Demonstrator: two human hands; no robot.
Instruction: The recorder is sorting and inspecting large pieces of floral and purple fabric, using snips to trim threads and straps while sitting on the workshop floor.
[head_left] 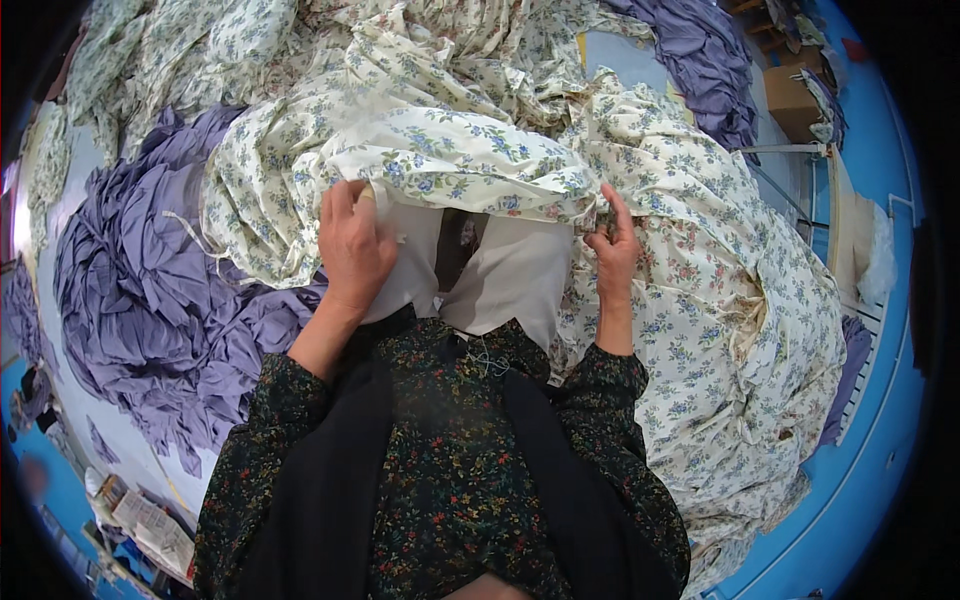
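A cream fabric (450, 155) printed with blue flowers and green leaves lies across my lap, its near edge stretched between both hands. At the left end of that edge, my left hand (355, 240) has its fingers closed on the cloth. My right hand (614, 235) pinches the other end between thumb and fingers, with the index finger raised. Below the edge, my knees in pale trousers (510, 275) show. A narrow cloth tie (195, 232) trails from the fabric's left side.
More floral fabric (720, 300) is heaped on my right and beyond my lap. Crumpled purple fabric (150, 290) piles up on the left, with another purple heap (700, 60) at the far right. A cardboard box (793, 103) and a metal rack (790, 150) stand at the right.
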